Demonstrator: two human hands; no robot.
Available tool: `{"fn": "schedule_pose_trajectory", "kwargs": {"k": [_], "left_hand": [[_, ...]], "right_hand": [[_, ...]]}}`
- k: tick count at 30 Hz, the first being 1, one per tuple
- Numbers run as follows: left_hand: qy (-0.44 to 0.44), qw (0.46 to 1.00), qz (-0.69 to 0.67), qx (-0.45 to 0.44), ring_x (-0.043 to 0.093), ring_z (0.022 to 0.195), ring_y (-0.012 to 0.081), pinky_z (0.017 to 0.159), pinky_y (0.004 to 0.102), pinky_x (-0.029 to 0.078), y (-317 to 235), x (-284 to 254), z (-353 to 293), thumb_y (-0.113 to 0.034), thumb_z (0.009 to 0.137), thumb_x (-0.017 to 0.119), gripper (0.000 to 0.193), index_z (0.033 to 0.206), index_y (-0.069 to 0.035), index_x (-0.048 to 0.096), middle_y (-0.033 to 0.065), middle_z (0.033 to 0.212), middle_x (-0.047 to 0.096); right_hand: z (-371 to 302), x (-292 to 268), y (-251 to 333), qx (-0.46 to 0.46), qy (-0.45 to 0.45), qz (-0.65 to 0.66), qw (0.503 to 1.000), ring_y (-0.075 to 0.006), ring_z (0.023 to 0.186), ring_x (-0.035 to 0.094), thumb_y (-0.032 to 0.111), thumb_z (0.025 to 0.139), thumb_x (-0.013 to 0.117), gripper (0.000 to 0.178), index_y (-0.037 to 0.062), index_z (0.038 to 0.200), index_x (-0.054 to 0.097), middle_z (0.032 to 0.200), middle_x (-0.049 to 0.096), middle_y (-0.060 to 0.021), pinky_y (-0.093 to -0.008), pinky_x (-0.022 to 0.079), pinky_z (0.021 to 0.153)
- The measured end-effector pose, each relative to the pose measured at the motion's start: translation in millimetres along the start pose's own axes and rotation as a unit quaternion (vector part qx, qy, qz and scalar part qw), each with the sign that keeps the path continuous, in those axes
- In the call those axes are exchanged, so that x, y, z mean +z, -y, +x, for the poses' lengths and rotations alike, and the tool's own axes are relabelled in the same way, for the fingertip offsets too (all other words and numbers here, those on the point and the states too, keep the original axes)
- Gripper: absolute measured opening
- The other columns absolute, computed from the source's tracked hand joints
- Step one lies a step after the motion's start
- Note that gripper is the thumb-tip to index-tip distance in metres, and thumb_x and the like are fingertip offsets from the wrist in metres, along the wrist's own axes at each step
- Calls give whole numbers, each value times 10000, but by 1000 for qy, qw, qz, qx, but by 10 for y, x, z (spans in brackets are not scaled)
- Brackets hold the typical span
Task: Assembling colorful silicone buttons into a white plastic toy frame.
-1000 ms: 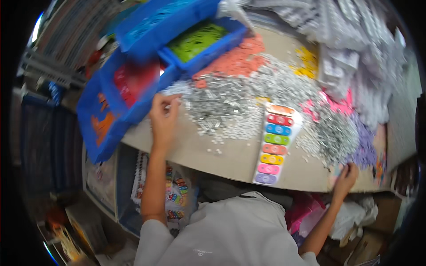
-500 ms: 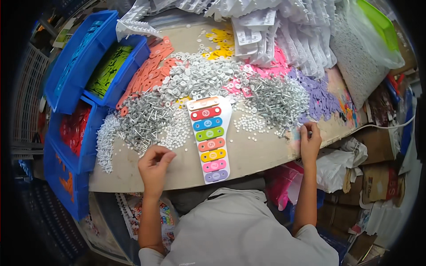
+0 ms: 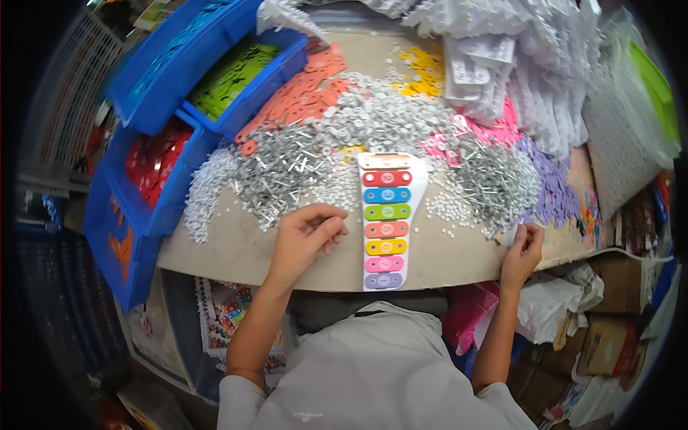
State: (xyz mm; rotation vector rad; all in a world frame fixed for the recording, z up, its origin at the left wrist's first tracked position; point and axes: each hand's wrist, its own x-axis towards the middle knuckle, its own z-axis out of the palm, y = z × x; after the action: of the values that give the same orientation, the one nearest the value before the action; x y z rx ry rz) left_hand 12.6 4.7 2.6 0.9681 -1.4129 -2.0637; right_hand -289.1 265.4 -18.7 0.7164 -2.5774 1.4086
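A toy xylophone [image 3: 387, 213] with a white base and a column of coloured bars lies near the table's front edge. Round white caps sit on the ends of the red bar; small dark holes show at the ends of several lower bars. My left hand [image 3: 308, 236] hovers just left of the xylophone, fingers curled and thumb close against them. My right hand [image 3: 522, 254] is by the near edge of the right pile of metal pins [image 3: 498, 179], thumb and fingers pinched together. Whatever either hand holds is too small or hidden to make out.
White caps [image 3: 387, 111] are heaped behind the xylophone, with a second pin pile [image 3: 276, 172] on the left. Loose coral [image 3: 301, 86], yellow, pink and purple bars [image 3: 548, 186] surround them. Blue bins [image 3: 168, 222] line the left; stacked white bases [image 3: 523, 72] stand at the back right.
The view has turned, so the whole scene sits farther right. My left hand has come closer to the xylophone. My right hand stays beside the right pin pile.
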Motion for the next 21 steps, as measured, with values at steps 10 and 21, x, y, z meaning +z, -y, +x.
{"fn": "schedule_pose_trajectory", "kwargs": {"k": [10,21], "left_hand": [[51,998,-23,-6,605,624,56,504,189,471,79,167,507,-97,956,667,136,1028,17,684,48,792,693],[76,996,20,-40,552,549,49,455,189,413,76,207,609,-158,935,718,223,1069,-8,621,22,710,647]], "right_hand": [[-99,934,1133,177,379,301,857,-1,535,349,160,1005,587,86,81,981,566,629,424,97,-201,222,480],[6,1192,1062,103,407,168,892,-1,494,385,156,982,648,170,74,898,525,588,481,85,-201,233,450]]}}
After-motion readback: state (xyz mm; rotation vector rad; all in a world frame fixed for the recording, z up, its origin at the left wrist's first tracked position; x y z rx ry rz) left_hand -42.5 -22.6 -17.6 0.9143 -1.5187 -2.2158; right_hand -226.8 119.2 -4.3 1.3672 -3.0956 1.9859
